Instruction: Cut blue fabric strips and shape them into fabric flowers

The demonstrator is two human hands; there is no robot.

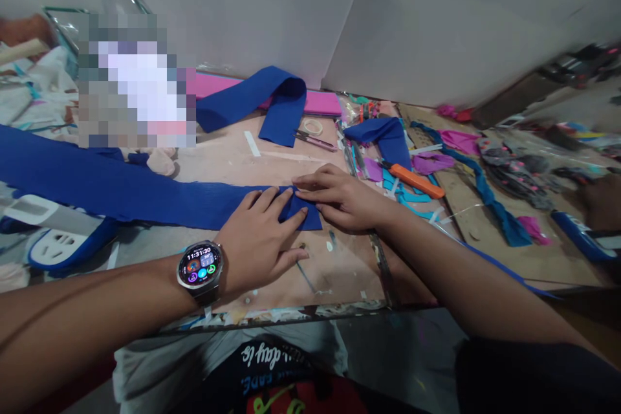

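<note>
Left hand (259,236), right hand (347,199) — fingers extended; blue strip (167,202) beneath — partly hidden, cropped left.

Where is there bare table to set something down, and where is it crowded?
Mostly bare tabletop shows between the long blue strip and the folded blue strip behind, bar a white scrap; also between the right hand and the near edge. Right of that hand, around the orange tool, is crowded.

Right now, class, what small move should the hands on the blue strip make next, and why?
Probably smooth the blue fabric strip outward with the right hand: its fingers rest at the strip's end, which seems creased, while the left hand lies across the strip, seemingly steadying it.
</note>
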